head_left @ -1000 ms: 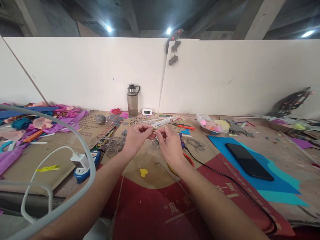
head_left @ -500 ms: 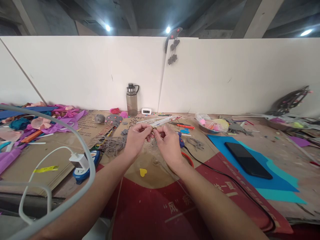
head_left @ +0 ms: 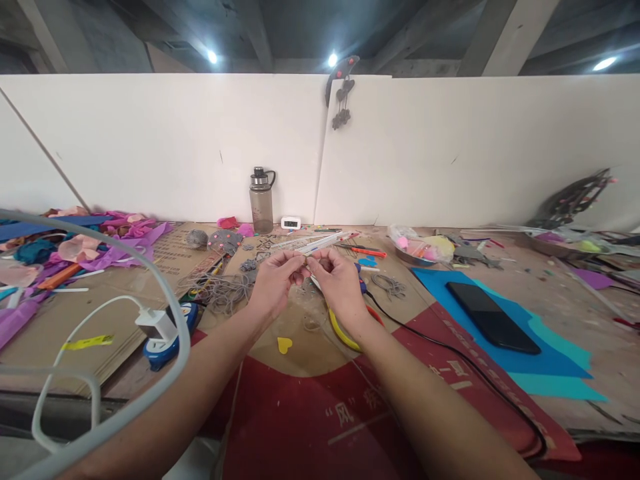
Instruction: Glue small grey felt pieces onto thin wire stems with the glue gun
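My left hand (head_left: pixel 274 285) and my right hand (head_left: pixel 338 283) meet over the cardboard, fingertips nearly touching. Both are closed in a pinch around something tiny, mostly hidden by the fingers. A yellow paper heart (head_left: pixel 285 345) lies on the cardboard below them. Beneath my right wrist shows a curved yellow handle (head_left: pixel 342 332), with an orange-red part beside it. A blue tool with a black cord (head_left: pixel 362 285) lies just right of that hand, partly covered. Loose grey yarn (head_left: pixel 225 293) is heaped left of my left hand.
A water bottle (head_left: pixel 261 207) and a small white clock (head_left: pixel 291 223) stand by the white board. An orange utility knife (head_left: pixel 369 253) lies behind my hands. At right, a black phone (head_left: pixel 493 317) rests on blue sheets. A white cable (head_left: pixel 173 300) loops across the left foreground.
My right wrist has shifted slightly, and more of the yellow handle shows beneath it. Both hands keep their pinch. The whole view has moved a little.
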The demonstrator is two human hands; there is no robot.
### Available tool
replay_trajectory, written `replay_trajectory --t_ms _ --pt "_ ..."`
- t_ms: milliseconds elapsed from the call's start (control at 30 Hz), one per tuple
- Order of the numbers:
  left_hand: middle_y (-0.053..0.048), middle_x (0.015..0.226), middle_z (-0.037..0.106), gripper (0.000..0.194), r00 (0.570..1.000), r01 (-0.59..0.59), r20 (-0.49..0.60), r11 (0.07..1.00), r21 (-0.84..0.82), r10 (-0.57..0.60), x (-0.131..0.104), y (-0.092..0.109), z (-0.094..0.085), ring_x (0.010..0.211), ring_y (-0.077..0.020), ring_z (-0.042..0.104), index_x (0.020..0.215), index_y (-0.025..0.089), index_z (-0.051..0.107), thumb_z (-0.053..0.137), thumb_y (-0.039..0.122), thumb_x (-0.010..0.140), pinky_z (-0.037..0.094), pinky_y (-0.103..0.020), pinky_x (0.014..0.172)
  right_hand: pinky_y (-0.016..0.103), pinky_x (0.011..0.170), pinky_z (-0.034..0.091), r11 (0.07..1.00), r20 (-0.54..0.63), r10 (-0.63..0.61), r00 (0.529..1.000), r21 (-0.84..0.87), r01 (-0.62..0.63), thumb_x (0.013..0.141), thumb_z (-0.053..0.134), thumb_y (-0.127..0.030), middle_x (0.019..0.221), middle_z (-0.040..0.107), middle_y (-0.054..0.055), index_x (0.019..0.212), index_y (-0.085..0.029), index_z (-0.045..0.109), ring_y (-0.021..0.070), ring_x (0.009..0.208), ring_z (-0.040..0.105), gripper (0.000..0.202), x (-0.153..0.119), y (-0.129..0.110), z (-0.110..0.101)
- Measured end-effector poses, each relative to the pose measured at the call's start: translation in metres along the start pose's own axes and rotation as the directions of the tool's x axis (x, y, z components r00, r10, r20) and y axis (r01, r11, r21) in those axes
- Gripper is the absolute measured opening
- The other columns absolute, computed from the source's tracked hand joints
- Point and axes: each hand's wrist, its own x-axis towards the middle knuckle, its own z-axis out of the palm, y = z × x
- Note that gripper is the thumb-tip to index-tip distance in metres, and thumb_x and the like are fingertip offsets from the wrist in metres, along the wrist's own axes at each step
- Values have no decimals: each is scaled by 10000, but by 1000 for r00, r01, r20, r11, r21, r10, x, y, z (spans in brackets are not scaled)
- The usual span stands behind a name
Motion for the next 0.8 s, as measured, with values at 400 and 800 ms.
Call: replay_trajectory --t_ms 400,800 --pt "-6 562 618 201 991 -12 130 935 353 -37 7 6 -13 488 -91 516 758 144 679 691 342 724 388 -212 473 238 488 266 996 55 31 998 -91 -26 760 579 -334 542 418 -68 711 -189 559 92 502 319 154 3 1 -8" --pt "-1 532 621 215 998 -54 4 912 407 57 16 2 -23 437 -70 449 716 159 661 677 373 730 351 -201 463 277 652 386 991 116 -100 988 -75 109 859 490 -328 752 558 -9 894 -204 509 143 671 503 130 -6 4 -4"
